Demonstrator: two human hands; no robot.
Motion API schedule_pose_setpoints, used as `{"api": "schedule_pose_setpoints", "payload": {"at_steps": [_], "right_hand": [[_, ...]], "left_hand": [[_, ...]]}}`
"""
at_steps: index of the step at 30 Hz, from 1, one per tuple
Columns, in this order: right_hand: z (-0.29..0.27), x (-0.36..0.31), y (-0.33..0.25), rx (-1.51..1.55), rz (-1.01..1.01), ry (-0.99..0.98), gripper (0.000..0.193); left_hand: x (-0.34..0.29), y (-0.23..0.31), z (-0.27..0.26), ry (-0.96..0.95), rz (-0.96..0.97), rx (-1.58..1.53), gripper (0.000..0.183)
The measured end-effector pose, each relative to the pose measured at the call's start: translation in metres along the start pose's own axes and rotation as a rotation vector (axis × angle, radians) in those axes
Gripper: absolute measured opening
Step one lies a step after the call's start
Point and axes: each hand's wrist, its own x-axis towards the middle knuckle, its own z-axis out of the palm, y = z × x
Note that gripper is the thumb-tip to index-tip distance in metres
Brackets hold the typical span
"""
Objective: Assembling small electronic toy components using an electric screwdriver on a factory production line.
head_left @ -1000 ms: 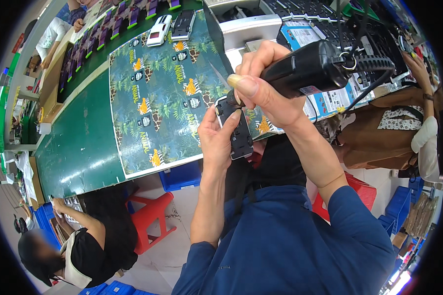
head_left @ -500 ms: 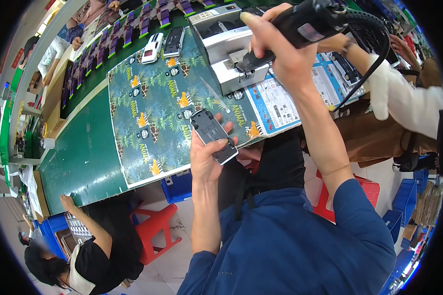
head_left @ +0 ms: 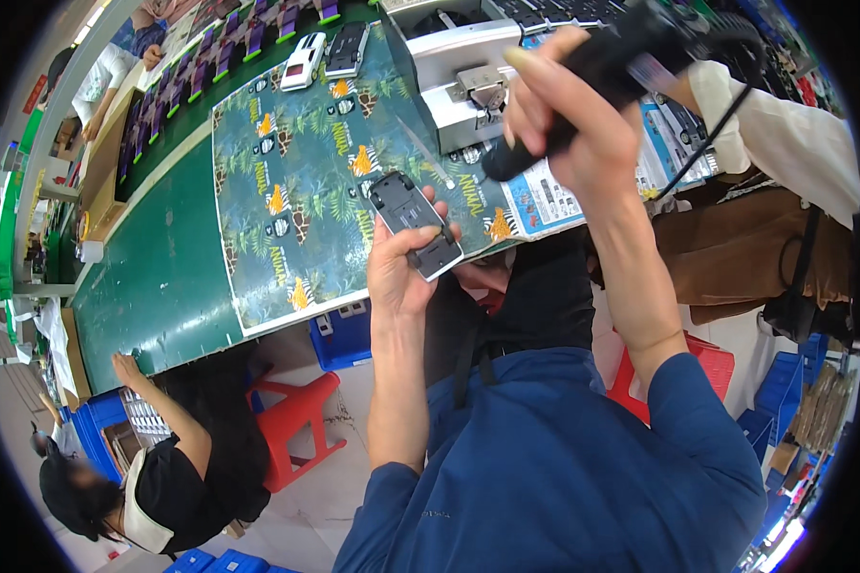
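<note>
My left hand (head_left: 398, 272) holds a toy car (head_left: 413, 218) upside down, its black underside facing up and a white body edge showing. The thumb presses across the underside near one end. In my right hand (head_left: 592, 129) is a black electric screwdriver (head_left: 616, 67) with a cable, gripped around its body. Its dark nose points down and left, to the right of the car and apart from it; the tip is blurred. Just beyond the screwdriver stands a silver metal box (head_left: 468, 57), apparently a screw feeder, with a small bracket on its front.
Two more toy cars, one white (head_left: 303, 63) and one dark (head_left: 347, 50), lie on the animal-print mat (head_left: 301, 181). A thin pale stick (head_left: 427, 155) rests near the metal box. Purple-and-green pieces (head_left: 225, 59) line the far side. Co-workers sit at left and right; a red stool (head_left: 296, 420) stands below.
My right hand has drawn the screwdriver away from the metal box's front, down and toward the car. The left hand still holds the upturned car, almost unmoved. The view has shifted slightly.
</note>
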Motion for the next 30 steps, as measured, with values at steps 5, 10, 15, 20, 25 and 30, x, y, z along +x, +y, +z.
{"api": "schedule_pose_setpoints", "payload": {"at_steps": [5,10,15,20,25,30], "right_hand": [[0.029,-0.045,-0.016,0.152,0.140,-0.053,0.018],[0.031,-0.054,-0.007,0.041,0.151,-0.109,0.017],[0.032,-0.057,0.007,-0.121,0.108,-0.161,0.021],[0.025,-0.059,0.023,-0.184,0.087,-0.247,0.027],[0.025,-0.058,0.025,-0.082,0.117,-0.287,0.029],[0.028,-0.060,0.028,0.012,0.112,-0.222,0.029]], "left_hand": [[0.004,0.001,-0.001,-0.011,0.021,0.070,0.059],[0.004,0.002,-0.005,-0.054,0.005,0.098,0.060],[0.008,-0.003,-0.003,-0.020,-0.009,0.004,0.060],[0.009,-0.005,-0.003,-0.094,-0.015,-0.015,0.050],[0.005,-0.001,0.005,-0.021,-0.079,-0.106,0.047],[0.006,0.003,0.002,-0.010,-0.096,-0.096,0.047]]}}
